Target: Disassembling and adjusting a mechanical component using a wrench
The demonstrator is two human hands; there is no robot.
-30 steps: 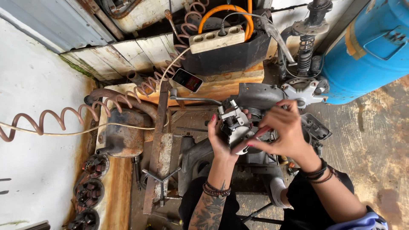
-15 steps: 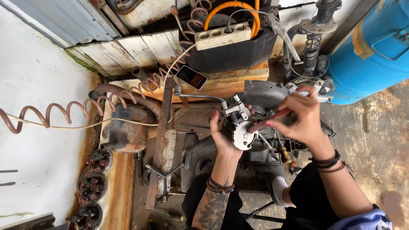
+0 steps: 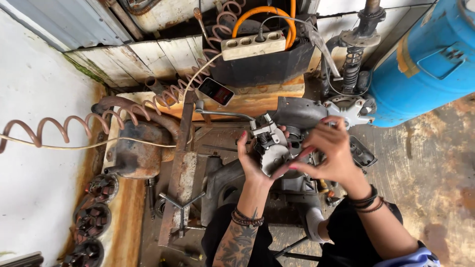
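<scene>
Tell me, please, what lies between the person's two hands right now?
In the head view, a small grey metal engine part sits between the left hand and the right hand; both hands touch it.

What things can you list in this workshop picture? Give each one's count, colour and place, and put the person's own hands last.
metal engine part: one, silver-grey, centre, between both hands
power strip: one, cream, top centre
orange hose: one, orange, looped behind the power strip
phone: one, dark, on the wooden board
coiled hose: one, brownish, left
blue barrel: one, blue, top right
left hand: one, cups the part from the left
right hand: one, fingers on the part's right side
</scene>
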